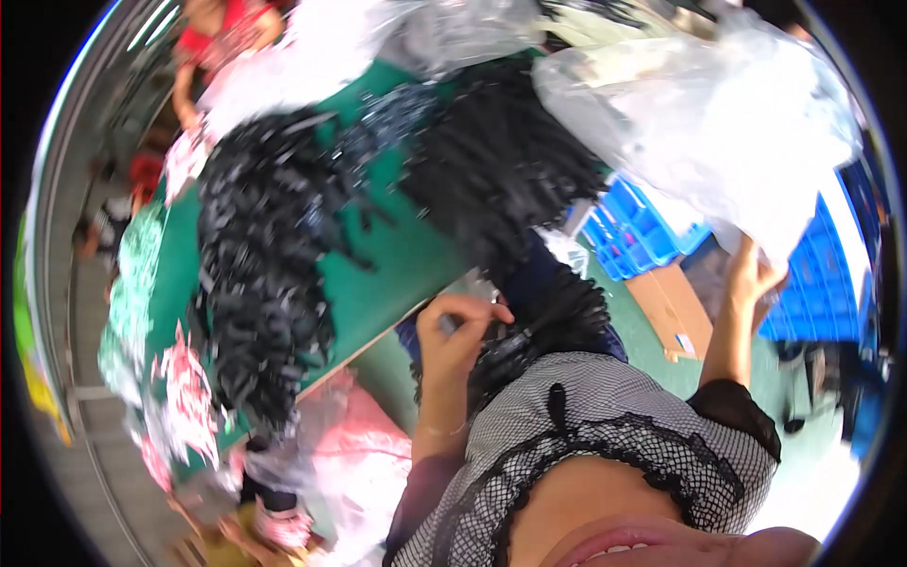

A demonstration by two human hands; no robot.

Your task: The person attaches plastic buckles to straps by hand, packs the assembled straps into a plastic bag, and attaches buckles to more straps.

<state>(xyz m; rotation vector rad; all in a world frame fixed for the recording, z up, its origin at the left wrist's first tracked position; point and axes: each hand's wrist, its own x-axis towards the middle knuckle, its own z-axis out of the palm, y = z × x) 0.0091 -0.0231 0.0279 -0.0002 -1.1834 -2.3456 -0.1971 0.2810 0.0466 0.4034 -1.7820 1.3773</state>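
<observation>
In the head view, your left grip [456, 328] is in the middle, just over the black bundle [557, 317] on your lap. Its fingers curl in, and a small grey thing [447, 324] shows in the curl. It is too blurry to tell if the fingers pinch it or only sit around it. Your right grip [753, 281] is off to the right, pressed together on the low end of a big clear bag [727, 123]. The bag puffs up and away from you, toward the far right.

The green surface [406, 248] is in front of you, to the left. Two big heaps of black strips lie on it: the left heap [265, 246] is long and messy, and the right heap [501, 151] hangs down toward your lap. On the right, under the bag, you have a blue crate [619, 231] with a brown box [673, 307] just beside it on the near side. A pink bag [364, 439] is near you on the left, by the edge of the surface. A person in red [222, 42] is at the far left
</observation>
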